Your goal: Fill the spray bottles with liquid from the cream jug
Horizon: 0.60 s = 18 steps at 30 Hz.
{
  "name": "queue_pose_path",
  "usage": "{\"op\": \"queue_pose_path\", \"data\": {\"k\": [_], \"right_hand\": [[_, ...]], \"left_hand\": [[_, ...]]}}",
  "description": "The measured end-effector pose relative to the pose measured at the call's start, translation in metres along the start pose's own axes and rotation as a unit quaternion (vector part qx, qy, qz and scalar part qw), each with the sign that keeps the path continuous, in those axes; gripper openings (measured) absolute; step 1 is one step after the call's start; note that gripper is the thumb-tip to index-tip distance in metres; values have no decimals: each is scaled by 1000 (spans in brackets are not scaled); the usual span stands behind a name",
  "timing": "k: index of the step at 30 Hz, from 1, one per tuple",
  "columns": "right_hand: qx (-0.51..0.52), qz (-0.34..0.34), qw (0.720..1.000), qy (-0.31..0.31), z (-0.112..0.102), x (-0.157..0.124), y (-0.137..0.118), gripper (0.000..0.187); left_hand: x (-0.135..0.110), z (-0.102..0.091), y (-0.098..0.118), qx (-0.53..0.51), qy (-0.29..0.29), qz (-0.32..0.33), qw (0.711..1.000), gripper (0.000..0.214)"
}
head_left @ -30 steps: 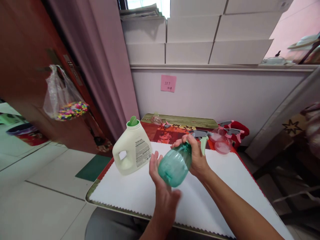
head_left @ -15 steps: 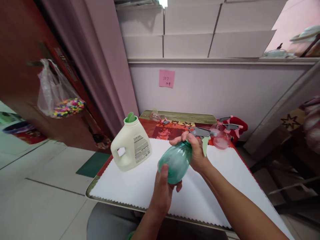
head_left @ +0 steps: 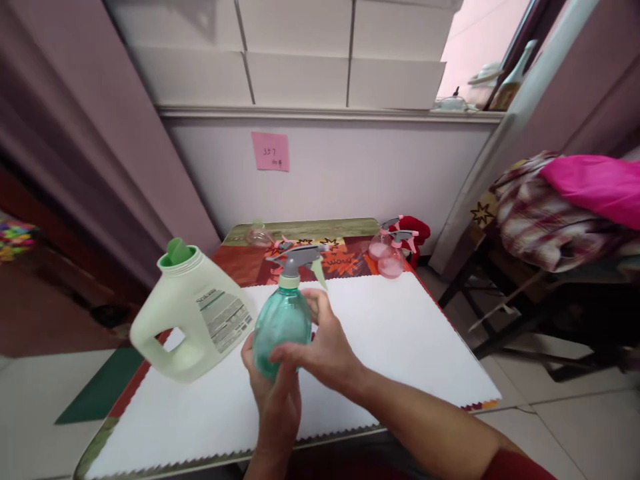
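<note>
Left hand (head_left: 276, 395) cups teal spray bottle (head_left: 283, 321) low, fingers curled close; right hand (head_left: 331, 343) hugs its side, thumb across front, far fingertips seemingly touching. Right wrist slants in, left rises steeply; bottle near upright, right of pale jug (head_left: 185, 300).

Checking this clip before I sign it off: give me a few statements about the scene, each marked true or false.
1. The left hand and right hand both hold the green spray bottle. True.
2. The spray head is at the bottle's lower end. False: it is at the top.
3. The jug is left of that bottle in the picture. True.
4. The pink note lies on the floor. False: it is on the wall.
</note>
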State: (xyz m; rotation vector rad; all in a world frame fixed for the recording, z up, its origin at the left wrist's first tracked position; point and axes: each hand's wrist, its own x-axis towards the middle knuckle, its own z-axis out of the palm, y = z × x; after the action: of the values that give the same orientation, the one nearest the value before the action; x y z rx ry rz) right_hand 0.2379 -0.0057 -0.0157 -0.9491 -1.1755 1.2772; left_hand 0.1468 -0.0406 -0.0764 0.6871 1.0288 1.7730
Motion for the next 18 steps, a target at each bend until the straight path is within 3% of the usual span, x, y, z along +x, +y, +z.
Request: {"op": "queue_pose_path", "data": {"k": [3, 6, 9, 11, 13, 15, 18], "right_hand": [[-72, 28, 996, -33, -16, -4, 18, 64], [-115, 38, 992, -47, -40, 3, 30, 56], [-156, 21, 987, -11, -72, 24, 40, 56], [-217, 4, 975, 45, -97, 45, 46, 58], [-304, -4, 945, 117, -122, 72, 51, 64], [-408, 5, 896, 176, -146, 101, 56, 72], [-500, 10, 838, 219, -172, 140, 64, 80]], "left_hand": [[5, -4, -7, 61, -8, 2, 998, 81], [10, -7, -17, 145, -58, -6, 988, 88], [25, -14, -28, 280, -143, 25, 949, 97], [43, -23, -35, 376, -164, 62, 910, 95], [63, -32, -41, 460, -158, 103, 868, 80], [81, -40, -49, 517, -161, 143, 829, 66], [98, -49, -63, 570, -185, 177, 781, 61]]}}
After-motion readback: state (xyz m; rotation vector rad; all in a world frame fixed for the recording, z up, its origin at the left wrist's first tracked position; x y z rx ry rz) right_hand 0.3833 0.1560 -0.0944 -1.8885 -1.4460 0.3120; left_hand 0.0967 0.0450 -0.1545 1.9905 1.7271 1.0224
